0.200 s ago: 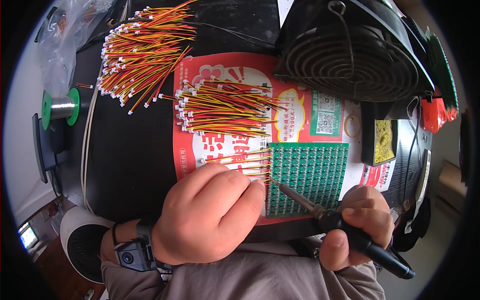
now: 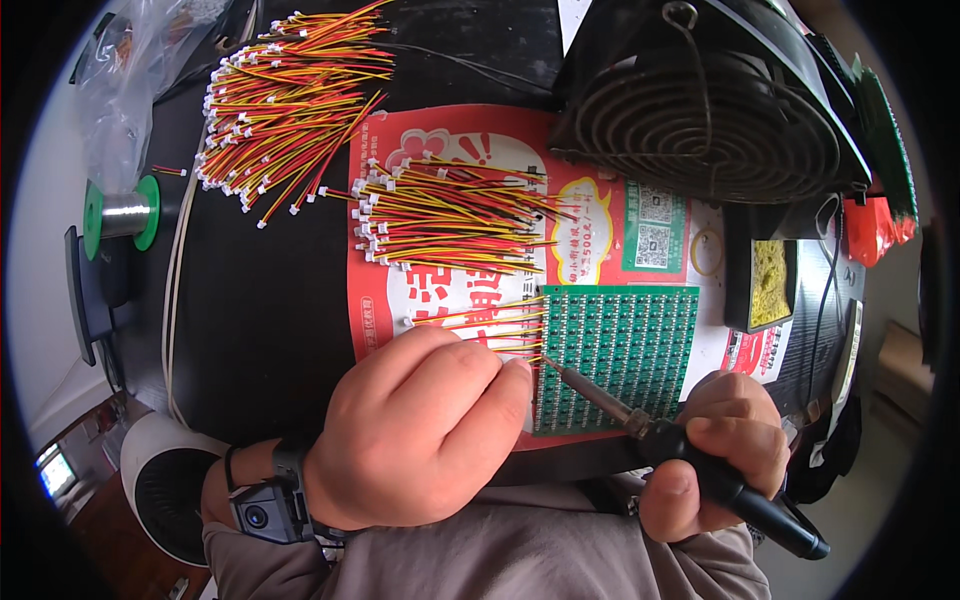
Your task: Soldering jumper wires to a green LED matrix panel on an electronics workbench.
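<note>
A green circuit board (image 2: 620, 350) lies on a red and white printed sheet. Several red, yellow and black wires (image 2: 490, 318) run from its left edge toward the left. My left hand (image 2: 420, 425) is closed in a pinch beside that edge, on a wire whose end shows at the board; its connector is hidden under my fingers. In my right hand (image 2: 725, 455) is a soldering iron (image 2: 690, 462), gripped by its black handle. The iron's tip meets the board's left edge, close to my left fingertips.
Loose connector wires lie in a near bundle (image 2: 450, 215) on the printed sheet (image 2: 365, 300) and a larger heap (image 2: 290, 110) at the far left. A black fan (image 2: 700, 130) stands far right, near a yellow sponge (image 2: 768, 285) in a holder. A solder spool (image 2: 122, 214) sits left.
</note>
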Demonstrator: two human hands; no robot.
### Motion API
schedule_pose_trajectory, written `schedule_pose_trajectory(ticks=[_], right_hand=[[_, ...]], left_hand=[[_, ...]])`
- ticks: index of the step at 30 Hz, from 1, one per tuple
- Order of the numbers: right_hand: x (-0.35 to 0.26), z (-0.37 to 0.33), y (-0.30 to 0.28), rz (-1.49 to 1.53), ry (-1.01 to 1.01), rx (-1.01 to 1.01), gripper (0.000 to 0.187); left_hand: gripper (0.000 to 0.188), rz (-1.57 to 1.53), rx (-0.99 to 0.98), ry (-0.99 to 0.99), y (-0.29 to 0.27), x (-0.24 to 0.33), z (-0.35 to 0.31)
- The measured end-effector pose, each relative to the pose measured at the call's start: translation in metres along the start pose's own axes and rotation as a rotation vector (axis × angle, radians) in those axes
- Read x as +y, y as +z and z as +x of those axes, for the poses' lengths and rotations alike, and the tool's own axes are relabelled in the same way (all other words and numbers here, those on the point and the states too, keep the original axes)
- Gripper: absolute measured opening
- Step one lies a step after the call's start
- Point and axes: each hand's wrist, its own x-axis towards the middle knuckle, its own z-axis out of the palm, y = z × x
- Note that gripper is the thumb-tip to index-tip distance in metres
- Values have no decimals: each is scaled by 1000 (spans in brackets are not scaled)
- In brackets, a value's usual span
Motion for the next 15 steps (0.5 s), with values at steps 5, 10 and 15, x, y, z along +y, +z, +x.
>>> schedule_pose_trajectory(ticks=[5,10,15], right_hand=[[1,1,0,4,-9,-6,32],[0,2,1,15,-6,-3,33],[0,-2,0,49,-2,57,33]], left_hand=[[24,-3,-6,-1,-1,0,0],[24,-6,-6,3,-1,0,1],[23,-13,-6,-3,0,0,0]])
